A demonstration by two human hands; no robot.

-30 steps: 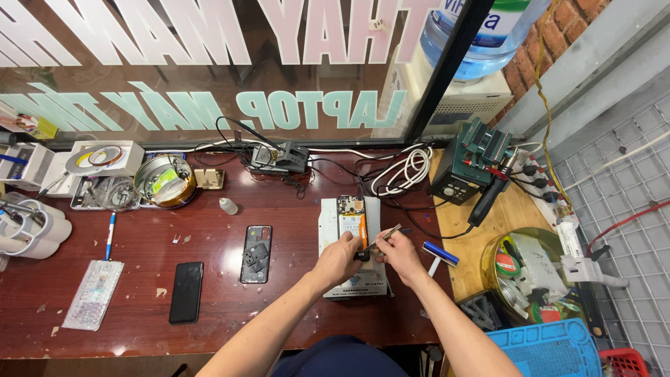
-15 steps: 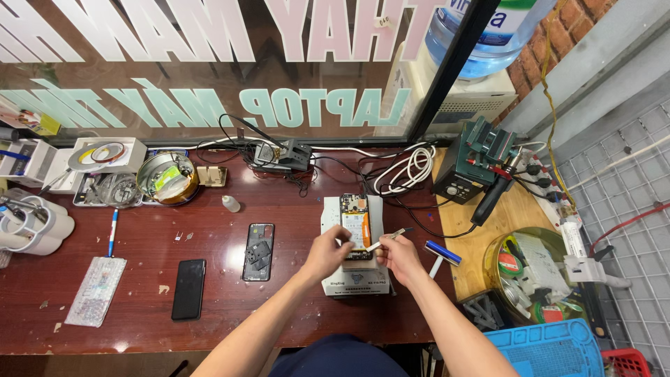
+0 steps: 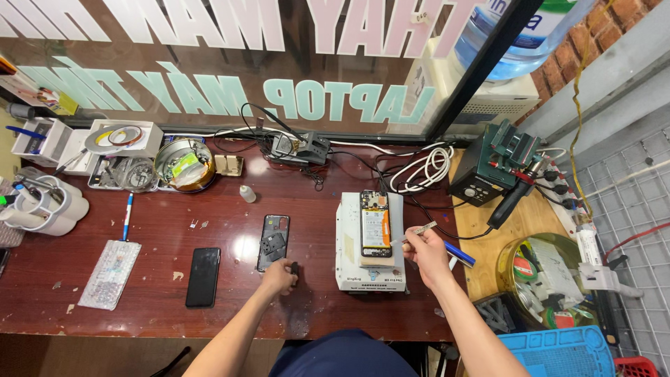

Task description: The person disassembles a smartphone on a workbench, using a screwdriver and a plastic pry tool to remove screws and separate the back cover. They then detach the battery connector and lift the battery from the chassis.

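Leftward off the opened phone goes the left hand, now pinching a small dark part on the red-brown desk. Right hand grips tweezers beside the phone on its white block; a lettered window stands behind.

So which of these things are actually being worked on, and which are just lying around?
In use:
opened phone on the white pad
tweezers in right hand
small dark part at left hand

Lying about:
black phone
back cover
blue pen
tape rolls
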